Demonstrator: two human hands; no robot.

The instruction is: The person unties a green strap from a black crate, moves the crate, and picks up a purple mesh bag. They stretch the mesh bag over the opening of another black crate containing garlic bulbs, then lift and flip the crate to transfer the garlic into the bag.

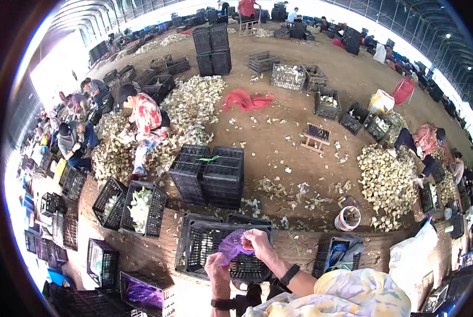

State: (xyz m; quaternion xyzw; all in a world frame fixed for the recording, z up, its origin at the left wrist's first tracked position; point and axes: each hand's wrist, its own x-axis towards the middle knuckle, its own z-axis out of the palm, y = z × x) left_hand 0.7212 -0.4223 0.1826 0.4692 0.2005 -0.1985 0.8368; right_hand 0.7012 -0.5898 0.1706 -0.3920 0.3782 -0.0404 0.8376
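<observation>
A purple mesh bag (229, 247) is stretched between my two hands, above a black plastic crate (196, 245). My left hand (218, 268) is closed on the bag's lower left edge. Higher up and to the right, my right hand (256, 241) grips the other side with its fingers curled in. Some of the crate's floor is hidden behind the bag and my hands. The crate holds a few small greenish pieces near its left end. Dark bands circle both of my wrists.
Tall stacked black crates (207, 177) stand just beyond. Crates of pale produce (140, 208) lie left, and a white bucket (347, 217) stands right. Large piles of pale bulbs (389, 182) cover the ground. Several people sit nearby, one in a red-and-white top (147, 113). Purple netting (141, 293) fills a crate at lower left.
</observation>
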